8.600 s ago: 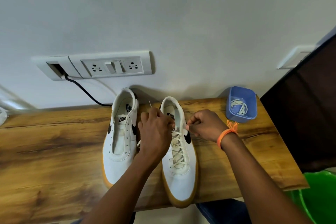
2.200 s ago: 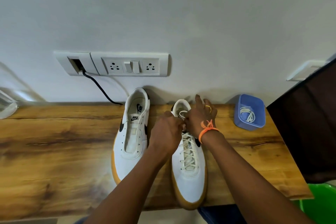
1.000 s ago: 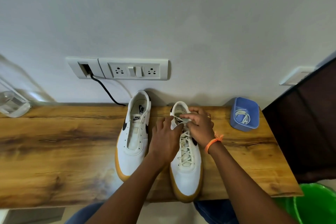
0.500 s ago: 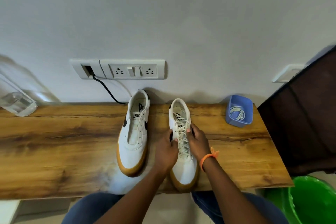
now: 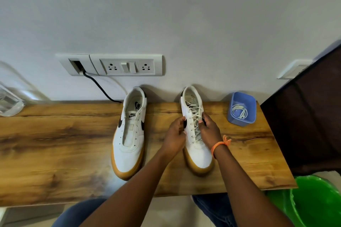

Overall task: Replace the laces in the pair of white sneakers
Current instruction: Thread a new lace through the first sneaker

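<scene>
White leather and a gum-coloured sole: that is the laced sneaker (image 5: 197, 145) I have between my hands, standing flat on the wooden table (image 5: 55, 143) with its toe toward me and its heel close to the wall. A pale lace (image 5: 196, 125) criss-crosses up its eyelets to the collar. My left hand (image 5: 175, 137) grips the shoe's left flank, fingers curled against the side and thumb near the eyelets. My right hand (image 5: 210, 131) grasps the opposite flank the same way, thumb tip touching the lacing; an orange thread band (image 5: 220, 144) circles that wrist.

To the left, apart from the first, stands the unlaced sneaker (image 5: 130, 134), eyelets bare, tongue showing, also toe toward me. Right of the laced shoe, near the table's far corner, sits a small blue tub (image 5: 248, 121) with a coil of pale lace (image 5: 239, 111) inside.

On the wall behind, a white socket panel (image 5: 127, 64) carries a black cable (image 5: 99, 86) that runs down behind the unlaced shoe. A clear container (image 5: 9, 103) shows at the left edge, blurred. A green bucket (image 5: 317, 202) sits below the table's right end, beside a dark panel (image 5: 304, 116).
</scene>
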Motion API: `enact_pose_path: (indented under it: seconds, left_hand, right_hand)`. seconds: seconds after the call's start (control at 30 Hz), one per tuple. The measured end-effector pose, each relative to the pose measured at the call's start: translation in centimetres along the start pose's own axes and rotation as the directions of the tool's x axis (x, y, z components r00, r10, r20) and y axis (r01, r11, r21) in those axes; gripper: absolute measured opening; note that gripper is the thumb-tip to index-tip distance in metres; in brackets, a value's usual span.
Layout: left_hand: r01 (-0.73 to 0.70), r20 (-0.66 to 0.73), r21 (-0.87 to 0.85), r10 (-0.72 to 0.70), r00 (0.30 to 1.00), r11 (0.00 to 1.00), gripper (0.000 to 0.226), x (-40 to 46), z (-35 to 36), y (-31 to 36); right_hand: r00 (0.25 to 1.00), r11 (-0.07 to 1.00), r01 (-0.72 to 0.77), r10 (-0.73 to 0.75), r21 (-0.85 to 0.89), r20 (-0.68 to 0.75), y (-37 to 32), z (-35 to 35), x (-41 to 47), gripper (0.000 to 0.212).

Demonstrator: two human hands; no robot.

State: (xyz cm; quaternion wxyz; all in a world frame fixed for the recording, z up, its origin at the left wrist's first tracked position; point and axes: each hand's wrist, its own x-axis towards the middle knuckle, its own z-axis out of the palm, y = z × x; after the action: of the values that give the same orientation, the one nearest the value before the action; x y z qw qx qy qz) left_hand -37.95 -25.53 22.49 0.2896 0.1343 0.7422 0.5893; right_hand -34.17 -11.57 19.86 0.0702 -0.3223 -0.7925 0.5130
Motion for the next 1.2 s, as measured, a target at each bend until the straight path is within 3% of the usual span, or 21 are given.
enact_pose_path:
  seconds: [0.1, 0.17, 0.23, 0.3, 0.37, 0.43, 0.5, 0.57, 0.6, 0.67, 0.87, 1.03, 1.13, 1.2]
  left_hand:
    - [0.023, 0.028, 0.138, -0.027, 0.999, 0.99, 0.034, -0.6, -1.8, -0.4]
    - [0.004, -0.083, 0.27, 0.019, 0.996, 0.963, 0.032, -1.6, -3.6, -0.1]
    - [-0.011, -0.223, 0.3, 0.081, 0.971, 0.954, 0.032, -3.1, -5.7, 0.5]
    - [-0.032, -0.375, 0.363, 0.178, 0.91, 0.931, 0.029, -4.5, -8.1, 0.9]
    - [0.016, -0.481, 0.494, 0.258, 0.838, 0.869, 0.032, -5.1, -10.1, 0.4]
    - [0.175, -0.539, 0.552, 0.188, 0.821, 0.815, 0.049, -5.1, -12.3, -0.9]
    - [0.31, -0.52, 0.48, -0.018, 0.854, 0.821, 0.063, -5.1, -14.1, -2.5]
    - [0.386, -0.442, 0.38, -0.202, 0.874, 0.841, 0.059, -5.1, -14.7, -3.1]
    - [0.39, -0.412, 0.387, -0.221, 0.884, 0.836, 0.054, -5.1, -14.8, -3.0]
    - [0.366, -0.382, 0.456, -0.193, 0.904, 0.811, 0.053, -5.4, -14.8, -2.9]
    - [0.32, -0.234, 0.54, -0.226, 0.946, 0.778, 0.072, -7.3, -12.5, -2.6]
    - [0.298, -0.228, 0.503, -0.208, 0.951, 0.812, 0.077, -8.9, -9.2, -2.6]
    - [0.313, -0.233, 0.492, -0.224, 0.946, 0.813, 0.076, -9.4, -8.3, -2.3]
    - [0.304, -0.229, 0.493, -0.216, 0.949, 0.815, 0.071, -9.2, -8.4, -1.9]
  right_hand:
    - [0.984, 0.999, 0.034, -0.04, -0.038, -0.171, -0.6, 0.6, -0.1, 0.031]
    - [0.941, 0.992, 0.089, -0.114, -0.091, -0.32, -1.9, 1.5, -1.6, 0.033]
    - [0.895, 0.962, 0.21, -0.262, -0.176, -0.361, -3.0, 3.1, -3.7, 0.035]
    - [0.902, 0.94, 0.291, -0.331, -0.176, -0.276, -3.7, 5.6, -5.8, 0.032]
    - [0.979, 0.982, 0.186, -0.183, 0.03, -0.094, -4.2, 7.9, -7.5, 0.031]
    - [0.995, 0.992, 0.047, -0.056, 0.116, 0.078, -4.6, 10.1, -8.5, 0.041]
    - [0.984, 0.994, -0.017, -0.002, 0.109, 0.176, -4.8, 11.8, -9.1, 0.052]
    - [0.961, 0.988, -0.052, 0.011, 0.142, 0.275, -5.1, 12.8, -9.0, 0.06]
    - [0.945, 0.983, -0.07, 0.01, 0.172, 0.328, -5.2, 13.1, -8.7, 0.062]
    - [0.916, 0.979, -0.091, 0.012, 0.18, 0.4, -5.2, 13.7, -8.3, 0.065]
    - [0.925, 0.999, -0.002, -0.017, 0.049, 0.378, -3.3, 10.2, -8.0, 0.064]
    - [0.921, 0.99, -0.045, -0.009, 0.131, 0.389, -1.9, 6.9, -10.1, 0.063]
    - [0.916, 0.997, -0.019, -0.013, 0.077, 0.401, -2.0, 6.3, -10.7, 0.062]
    - [0.945, 1.0, -0.005, 0.0, 0.015, 0.328, -2.8, 5.8, -10.4, 0.053]
